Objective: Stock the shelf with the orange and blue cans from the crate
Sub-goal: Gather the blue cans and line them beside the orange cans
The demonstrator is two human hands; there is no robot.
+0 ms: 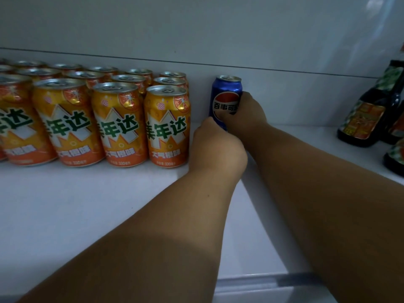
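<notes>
Two bare forearms reach from the near edge across the white shelf point(87, 215). At the back, the right hand point(249, 112) wraps its curled fingers point(237, 109) round the side of an upright blue aluminium cola can point(223, 95), which stands on the shelf near the rear wall. Just in front, the left hand point(215, 147) is curled at the can's base; whether it grips the can I cannot tell. Rows of orange soda cans point(167, 127) stand upright to the left, apart from the blue one. Dark glass bottles point(371, 114) stand at the far right.
</notes>
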